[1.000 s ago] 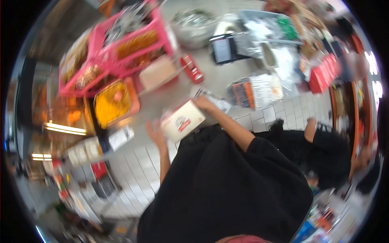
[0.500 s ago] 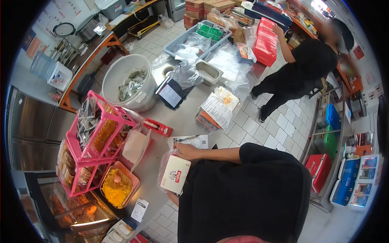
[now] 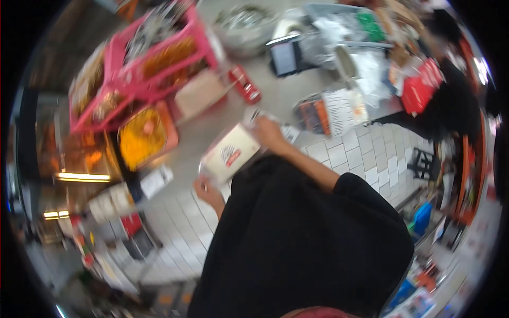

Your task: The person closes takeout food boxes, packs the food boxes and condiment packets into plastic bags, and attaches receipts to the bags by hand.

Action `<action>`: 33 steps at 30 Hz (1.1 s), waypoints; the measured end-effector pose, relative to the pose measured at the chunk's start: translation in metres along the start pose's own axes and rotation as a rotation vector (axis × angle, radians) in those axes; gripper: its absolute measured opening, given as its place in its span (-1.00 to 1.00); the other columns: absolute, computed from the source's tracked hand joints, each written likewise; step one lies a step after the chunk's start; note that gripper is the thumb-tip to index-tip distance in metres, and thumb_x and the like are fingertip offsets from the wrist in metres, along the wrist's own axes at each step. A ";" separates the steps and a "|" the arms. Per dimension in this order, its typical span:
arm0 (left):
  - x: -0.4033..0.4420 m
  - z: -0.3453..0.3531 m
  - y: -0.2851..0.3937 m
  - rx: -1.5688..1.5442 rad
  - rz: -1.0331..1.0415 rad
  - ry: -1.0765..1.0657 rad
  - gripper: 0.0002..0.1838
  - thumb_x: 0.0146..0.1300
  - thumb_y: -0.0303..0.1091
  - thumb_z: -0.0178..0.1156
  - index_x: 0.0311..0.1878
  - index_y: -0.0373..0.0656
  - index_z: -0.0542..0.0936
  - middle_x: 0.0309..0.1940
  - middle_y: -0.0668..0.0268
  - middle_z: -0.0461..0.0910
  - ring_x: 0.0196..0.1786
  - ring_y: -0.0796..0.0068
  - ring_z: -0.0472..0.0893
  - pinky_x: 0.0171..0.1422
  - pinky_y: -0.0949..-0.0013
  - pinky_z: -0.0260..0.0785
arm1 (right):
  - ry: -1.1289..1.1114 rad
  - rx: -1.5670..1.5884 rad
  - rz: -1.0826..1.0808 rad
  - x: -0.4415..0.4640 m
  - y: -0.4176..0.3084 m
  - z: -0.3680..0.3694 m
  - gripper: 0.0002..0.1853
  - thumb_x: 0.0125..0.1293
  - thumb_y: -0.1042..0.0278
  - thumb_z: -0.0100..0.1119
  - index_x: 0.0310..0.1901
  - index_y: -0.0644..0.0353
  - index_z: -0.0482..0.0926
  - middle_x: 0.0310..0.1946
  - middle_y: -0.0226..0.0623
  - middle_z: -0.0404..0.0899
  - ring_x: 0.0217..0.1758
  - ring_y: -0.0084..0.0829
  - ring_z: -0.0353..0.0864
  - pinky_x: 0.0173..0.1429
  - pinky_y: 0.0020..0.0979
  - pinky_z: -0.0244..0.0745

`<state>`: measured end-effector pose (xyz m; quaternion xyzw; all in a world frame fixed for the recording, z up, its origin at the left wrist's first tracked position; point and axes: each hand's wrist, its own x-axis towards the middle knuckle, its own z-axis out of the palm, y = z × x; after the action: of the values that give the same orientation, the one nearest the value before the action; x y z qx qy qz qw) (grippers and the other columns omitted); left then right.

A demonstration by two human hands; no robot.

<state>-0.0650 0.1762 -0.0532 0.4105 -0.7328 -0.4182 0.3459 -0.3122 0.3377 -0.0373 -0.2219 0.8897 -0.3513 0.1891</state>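
A cream cardboard food box [image 3: 231, 152] with a printed logo sits inside a clear plastic bag [image 3: 204, 165], in front of my black shirt. My left hand [image 3: 209, 194] is closed on the bag at the lower left corner of the box. At the box's upper right end, my right hand [image 3: 269, 132] is closed too, with clear plastic at its fingers. Blur hides its exact grip. A printed receipt [image 3: 289, 134] lies on the steel table beside the right hand.
Pink baskets [image 3: 154, 69] of packets stand at the left, beside a tray of yellow food [image 3: 142, 139]. A red stapler-like object [image 3: 245, 85], a dark clipboard [image 3: 284, 57] and bagged items with a paper [image 3: 339, 110] lie farther back. A co-worker [image 3: 450, 98] stands at the right.
My view has swung left and down, and blurred. The box has tilted, and my left hand now shows at its lower left corner. The co-worker is bent over more.
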 end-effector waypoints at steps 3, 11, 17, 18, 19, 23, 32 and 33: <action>0.003 -0.003 0.052 -0.100 -0.156 0.117 -0.66 0.59 -0.22 0.05 -0.21 -0.33 0.55 -0.45 0.26 0.53 -0.34 0.43 0.53 -0.06 0.36 0.41 | 0.193 0.161 -0.124 -0.008 -0.019 -0.011 -0.67 0.24 0.38 0.31 -0.02 0.34 0.55 -0.20 0.00 0.66 -0.19 -0.12 0.66 -0.12 -0.15 0.51; 0.023 -0.071 0.173 -0.914 -0.353 -0.152 -0.60 0.62 -0.09 -0.09 -0.22 -0.25 0.45 -0.61 0.33 0.34 -0.63 0.53 0.35 -0.48 0.34 0.34 | -0.332 1.185 0.124 -0.035 -0.105 -0.097 -0.55 0.36 0.37 0.29 0.22 0.26 0.41 -0.46 -0.41 0.59 -0.42 -0.61 0.49 -0.32 -0.49 0.36; 0.032 -0.075 0.205 -0.726 -0.403 -0.525 -0.21 0.35 0.31 0.17 0.24 -0.28 0.35 -0.37 0.26 0.50 -0.47 0.51 0.51 -0.36 0.44 0.44 | -0.698 1.196 -0.209 -0.054 -0.157 -0.104 -0.19 0.27 0.40 0.39 0.49 0.15 0.17 -0.18 -0.29 0.57 -0.03 -0.41 0.58 0.15 -0.33 0.46; 0.031 -0.062 0.215 -0.639 -0.307 -0.532 -0.20 0.32 0.34 0.21 0.24 -0.27 0.43 -0.26 0.18 0.54 -0.22 0.42 0.55 -0.11 0.36 0.44 | -0.722 0.978 -0.320 -0.058 -0.166 -0.095 -0.15 0.26 0.41 0.41 0.52 0.13 0.14 -0.11 -0.25 0.56 0.04 -0.38 0.58 0.24 -0.30 0.46; 0.032 -0.052 0.213 -0.357 -0.014 -0.514 -0.23 0.32 0.34 0.19 0.18 -0.26 0.50 -0.22 0.16 0.54 -0.15 0.38 0.53 -0.02 0.29 0.41 | -0.721 0.929 -0.361 -0.064 -0.170 -0.081 -0.13 0.25 0.43 0.42 0.53 0.11 0.13 -0.11 -0.29 0.54 0.07 -0.39 0.54 0.27 -0.30 0.41; 0.027 -0.057 0.130 -0.098 0.385 -0.196 -0.24 0.27 0.35 0.24 0.10 -0.28 0.60 0.05 -0.02 0.48 0.14 0.12 0.49 0.21 0.12 0.38 | -0.789 1.038 -0.124 -0.050 -0.175 -0.073 -0.21 0.26 0.36 0.45 0.46 0.10 0.22 -0.13 -0.30 0.53 -0.11 -0.51 0.59 0.13 -0.42 0.44; 0.057 0.040 0.136 0.181 0.737 -0.433 -0.33 0.36 0.27 0.04 0.03 -0.29 0.51 0.02 0.02 0.46 0.09 0.08 0.52 0.13 0.05 0.46 | -0.622 -0.308 -0.854 -0.052 -0.210 -0.080 -0.66 0.29 0.24 0.27 -0.02 0.28 0.51 -0.44 -0.25 0.67 -0.36 -0.23 0.70 -0.13 -0.15 0.51; 0.058 0.043 0.135 0.184 0.738 -0.438 -0.35 0.36 0.24 0.05 0.04 -0.29 0.50 0.01 0.02 0.47 0.08 0.08 0.53 0.12 0.05 0.46 | -0.459 -0.411 -0.895 -0.059 -0.216 -0.083 -0.78 0.20 0.30 0.26 -0.17 0.19 0.55 -0.42 -0.25 0.71 -0.36 -0.19 0.74 -0.08 -0.07 0.45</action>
<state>-0.1678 0.1811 0.0594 0.0519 -0.9206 -0.2768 0.2707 -0.2477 0.2719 0.1832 -0.6824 0.6945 -0.1591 0.1631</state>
